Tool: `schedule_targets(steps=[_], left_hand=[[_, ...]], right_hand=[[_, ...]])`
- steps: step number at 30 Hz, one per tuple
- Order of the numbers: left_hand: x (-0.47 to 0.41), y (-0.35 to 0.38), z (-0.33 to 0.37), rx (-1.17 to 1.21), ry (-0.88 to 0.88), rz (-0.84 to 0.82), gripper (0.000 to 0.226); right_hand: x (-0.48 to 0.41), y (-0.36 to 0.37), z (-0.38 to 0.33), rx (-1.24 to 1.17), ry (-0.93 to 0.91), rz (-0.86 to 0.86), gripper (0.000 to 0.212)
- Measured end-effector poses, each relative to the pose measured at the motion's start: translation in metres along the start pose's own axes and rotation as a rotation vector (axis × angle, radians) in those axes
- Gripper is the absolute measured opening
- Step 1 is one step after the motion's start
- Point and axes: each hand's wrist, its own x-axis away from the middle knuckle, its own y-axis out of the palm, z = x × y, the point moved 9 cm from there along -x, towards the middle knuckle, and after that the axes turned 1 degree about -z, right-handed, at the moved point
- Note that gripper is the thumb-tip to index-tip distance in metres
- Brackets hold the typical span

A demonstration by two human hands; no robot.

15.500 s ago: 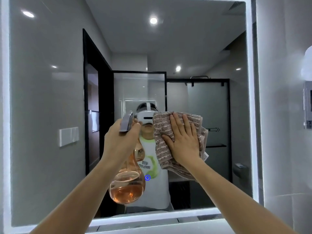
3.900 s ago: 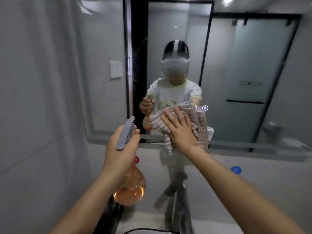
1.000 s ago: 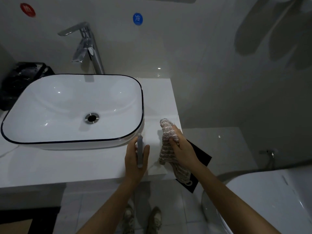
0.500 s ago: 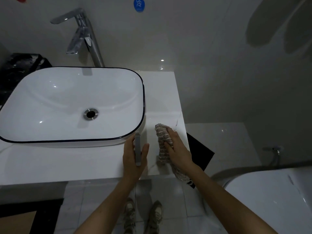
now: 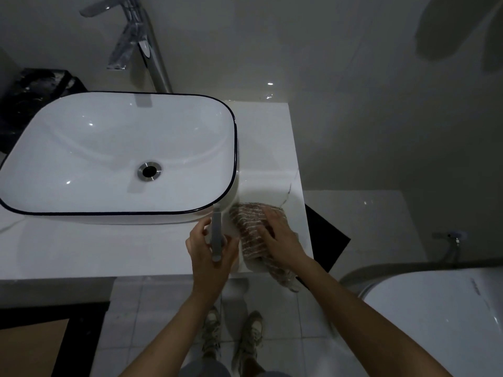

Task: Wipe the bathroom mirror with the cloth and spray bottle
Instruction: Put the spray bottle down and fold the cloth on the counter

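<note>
**Quick status: both busy**

Gripping the grey-topped spray bottle (image 5: 216, 235) in the left hand (image 5: 209, 254), fingers curled round its head. Holding the bunched brown-striped cloth (image 5: 251, 227) down on the white marble worktop (image 5: 109, 246) with the right hand (image 5: 281, 239), just beside the white black-rimmed basin (image 5: 81, 148).

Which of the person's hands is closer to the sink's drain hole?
Left. The left hand, gripping the spray bottle, sits right of the drain, toward the person; the right hand, on the cloth, lies farther right.
</note>
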Motion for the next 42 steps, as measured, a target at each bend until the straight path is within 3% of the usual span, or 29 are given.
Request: schedule_targets(steps=[2, 5, 8, 10, 14, 16, 21, 25, 29, 34, 38, 42], left_hand=[[0.015, -0.005, -0.013, -0.055, -0.063, 0.098, 0.066], [0.047, -0.006, -0.023, 0.081, -0.347, 0.205, 0.053], [0.083, 0.04, -0.038, 0.191, -0.74, -0.11, 0.017], [0.098, 0.067, -0.053, 0.237, -0.952, -0.244, 0.019], [0.089, 0.095, -0.057, 0.492, -1.129, -0.208, 0.036], [0.079, 0.099, -0.052, 0.437, -1.088, -0.205, 0.03], [0.048, 0.096, -0.029, 0.184, -0.769, -0.189, 0.01], [0.03, 0.102, -0.02, -0.135, -0.527, -0.272, 0.029], [0.006, 0.111, -0.004, -0.341, -0.326, -0.37, 0.045], [-0.015, 0.124, -0.012, -0.558, -0.282, -0.5, 0.054], [-0.027, 0.132, -0.024, -0.688, -0.21, -0.573, 0.055], [-0.03, 0.137, -0.034, -0.761, -0.195, -0.622, 0.062]], right_hand=[[0.001, -0.007, 0.002, 0.015, -0.004, 0.022, 0.053], [0.002, -0.015, 0.01, 0.026, 0.041, 0.07, 0.052], [0.006, -0.027, 0.022, -0.039, 0.094, 0.154, 0.048], [0.01, -0.031, 0.034, -0.092, 0.175, 0.162, 0.049], [0.011, -0.031, 0.049, -0.121, 0.287, 0.095, 0.057], [0.01, -0.032, 0.051, -0.138, 0.313, 0.088, 0.059], [0.006, -0.03, 0.053, -0.205, 0.359, 0.067, 0.057], [0.002, -0.031, 0.051, -0.206, 0.378, 0.063, 0.046], [-0.002, -0.033, 0.059, -0.285, 0.436, 0.077, 0.052], [-0.012, -0.032, 0.066, -0.28, 0.519, 0.036, 0.052], [-0.018, -0.029, 0.065, -0.329, 0.534, 0.002, 0.031], [-0.024, -0.033, 0.059, -0.378, 0.429, 0.046, 0.011]])
